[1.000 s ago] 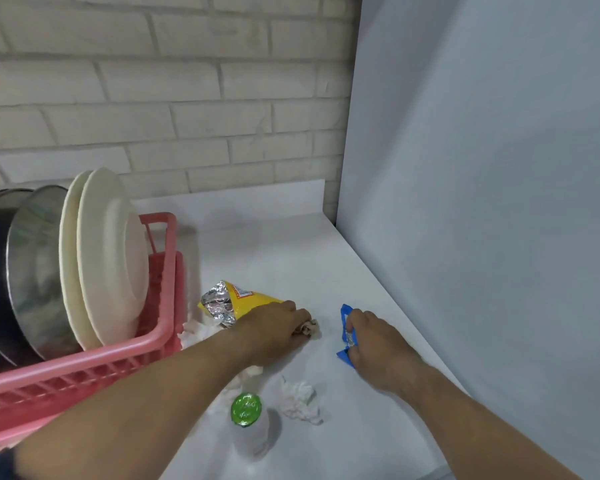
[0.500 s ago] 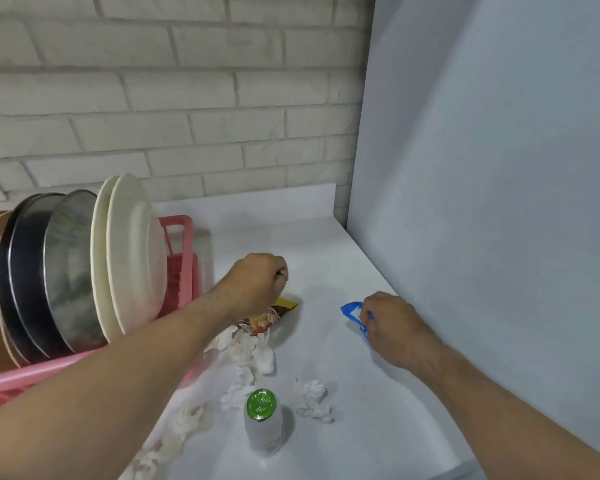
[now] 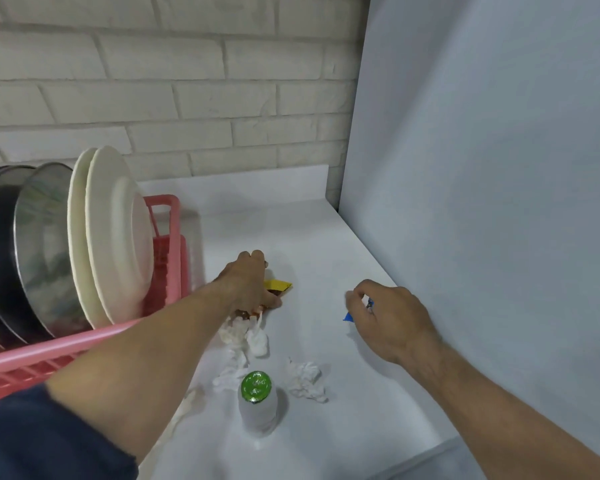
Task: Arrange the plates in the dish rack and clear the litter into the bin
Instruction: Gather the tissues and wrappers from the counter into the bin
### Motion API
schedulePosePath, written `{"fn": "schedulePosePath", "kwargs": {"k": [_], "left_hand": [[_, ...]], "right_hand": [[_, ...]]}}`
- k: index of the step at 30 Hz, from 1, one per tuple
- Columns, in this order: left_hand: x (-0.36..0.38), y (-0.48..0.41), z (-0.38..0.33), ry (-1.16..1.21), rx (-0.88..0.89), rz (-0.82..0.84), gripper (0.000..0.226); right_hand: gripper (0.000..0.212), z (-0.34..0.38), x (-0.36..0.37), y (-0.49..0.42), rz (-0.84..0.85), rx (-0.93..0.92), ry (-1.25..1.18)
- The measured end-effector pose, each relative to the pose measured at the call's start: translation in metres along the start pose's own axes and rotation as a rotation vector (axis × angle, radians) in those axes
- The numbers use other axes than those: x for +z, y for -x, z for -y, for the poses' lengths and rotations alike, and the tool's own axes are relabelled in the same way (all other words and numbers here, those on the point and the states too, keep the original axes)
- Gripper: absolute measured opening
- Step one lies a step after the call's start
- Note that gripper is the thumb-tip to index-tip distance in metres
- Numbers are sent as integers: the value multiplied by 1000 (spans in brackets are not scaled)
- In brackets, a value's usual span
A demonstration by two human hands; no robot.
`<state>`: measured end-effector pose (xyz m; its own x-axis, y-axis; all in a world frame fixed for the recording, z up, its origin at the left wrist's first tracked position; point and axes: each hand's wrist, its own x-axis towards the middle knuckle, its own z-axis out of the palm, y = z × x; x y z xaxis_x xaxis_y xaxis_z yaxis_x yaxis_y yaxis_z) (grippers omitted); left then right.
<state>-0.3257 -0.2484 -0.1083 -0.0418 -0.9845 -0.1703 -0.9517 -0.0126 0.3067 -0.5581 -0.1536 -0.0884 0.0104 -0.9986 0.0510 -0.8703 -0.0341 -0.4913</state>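
Observation:
My left hand [image 3: 252, 284] grips the yellow snack wrapper [image 3: 278, 285] on the white counter, fingers curled over it. My right hand [image 3: 383, 317] pinches a blue wrapper [image 3: 349, 317], mostly hidden under the fingers. Crumpled white tissues [image 3: 305, 377] lie on the counter between my arms, and more tissues [image 3: 245, 336] sit beneath my left hand. A small white bottle with a green foil lid [image 3: 256, 398] stands upright near the front. Two cream plates [image 3: 113, 233] and several metal plates [image 3: 40, 244] stand on edge in the pink dish rack [image 3: 163, 244] at the left.
A white brick wall runs along the back, and a tall grey panel [image 3: 482, 168] closes off the right side of the counter [image 3: 309, 230]. The counter's front edge shows at the lower right. No bin is in view.
My left hand rose from the counter with the yellow wrapper, then dropped back onto it. My right hand gathered the blue wrapper into its fingers. The camera tilted up slightly.

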Motion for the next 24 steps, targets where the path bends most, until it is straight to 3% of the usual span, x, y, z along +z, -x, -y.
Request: {"fn": "schedulePosePath", "kwargs": {"k": [3,6,10,13,18,21,24], "left_hand": [[-3,-1,-2,49,20,15,52],[-3,-2,-2,46,81,-56,31],[-14,-3,-3,78,197,-180,23],[-28,3,-9,116,250,-225,16],[-49,24,-16,102,373,-246,19],[-63,42,-17,118,424,-253,34],[-74,59,-12,186,467,-265,26]], "right_hand": [[49,6,1,6,83,11,13],[52,11,6,12,215,-37,19],[53,24,10,22,351,-80,32],[76,33,17,30,424,-97,96],[32,41,39,38,403,-160,218],[31,41,52,39,377,-161,291],[18,41,60,37,312,-163,335]]}}
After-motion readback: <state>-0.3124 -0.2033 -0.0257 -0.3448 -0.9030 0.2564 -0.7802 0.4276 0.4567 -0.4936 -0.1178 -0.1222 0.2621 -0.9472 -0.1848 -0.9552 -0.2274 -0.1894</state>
